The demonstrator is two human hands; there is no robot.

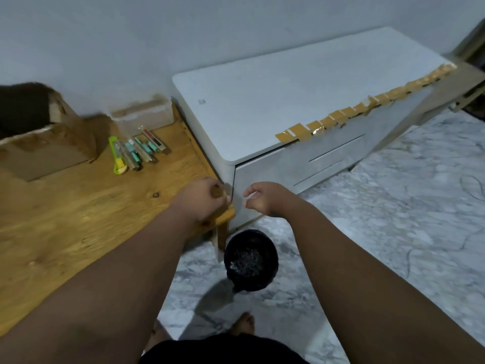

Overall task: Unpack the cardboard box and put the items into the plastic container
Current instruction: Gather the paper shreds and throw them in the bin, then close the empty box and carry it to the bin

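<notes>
An open cardboard box (44, 143) stands at the back left of the wooden table (78, 219). Beside it, against the wall, is a clear plastic container (143, 114) with a lid. Several utility knives (136, 151) lie in a row in front of the container. My left hand (202, 200) is at the table's right corner, its fingers closed on a small brown scrap (217, 193). My right hand (262, 198) hovers just past that corner, fingers loosely curled and apart, holding nothing.
A black bin (250, 261) with shiny scraps inside stands on the marble floor below the table corner. A white cabinet (288, 95) sits right of the table, with brown tape strips (367, 106) stuck along its front edge. My bare feet show at the bottom.
</notes>
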